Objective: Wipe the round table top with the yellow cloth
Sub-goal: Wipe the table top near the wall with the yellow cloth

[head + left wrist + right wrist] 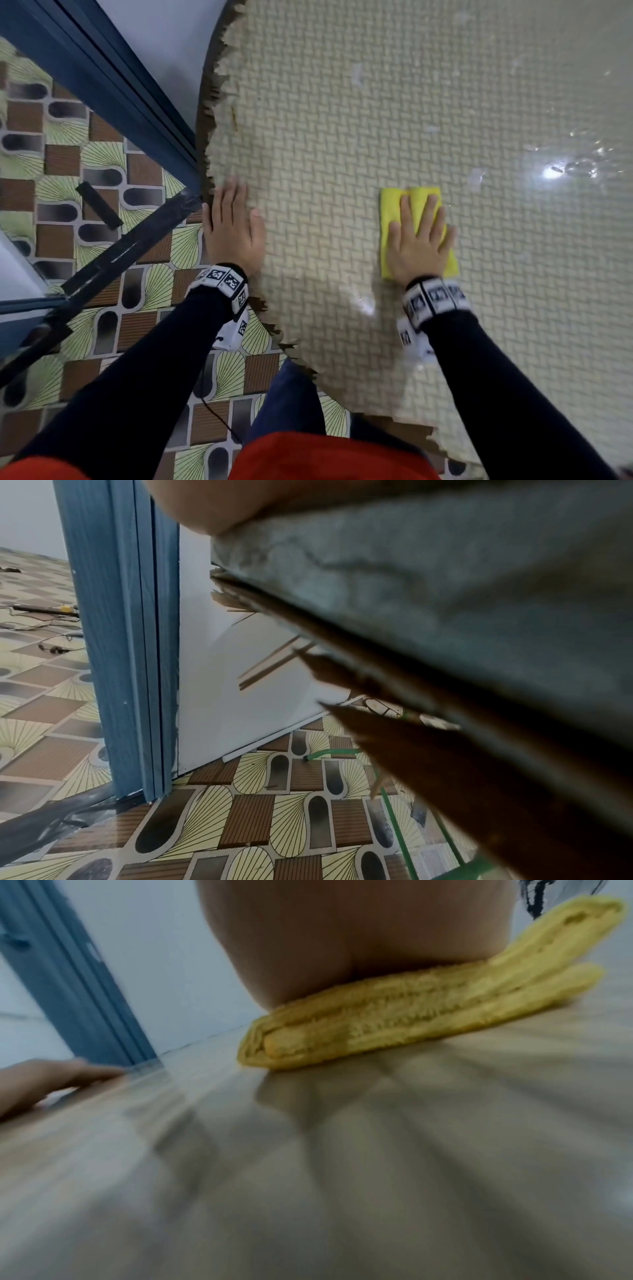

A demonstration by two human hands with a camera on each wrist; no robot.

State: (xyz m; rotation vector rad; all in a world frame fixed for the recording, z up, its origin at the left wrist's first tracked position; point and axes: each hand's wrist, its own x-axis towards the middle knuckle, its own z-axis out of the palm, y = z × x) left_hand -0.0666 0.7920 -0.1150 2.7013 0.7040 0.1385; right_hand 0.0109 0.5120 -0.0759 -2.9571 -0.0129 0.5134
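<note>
left of the round table top [342, 137]: patterned floor [44, 164], then a blue door frame [113, 82] close to the table's ragged edge [209, 113]. the left hand [233, 222] lies flat on that edge, fingers straight, holding nothing. further right on the table, the right hand [419, 243] presses the folded yellow cloth [390, 209] down, fingers extended. beyond it, wet glare [551, 171].

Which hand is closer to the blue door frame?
Left. The left hand lies flat on the table's ragged edge right beside the door frame. The right hand presses the cloth farther in on the table.
</note>
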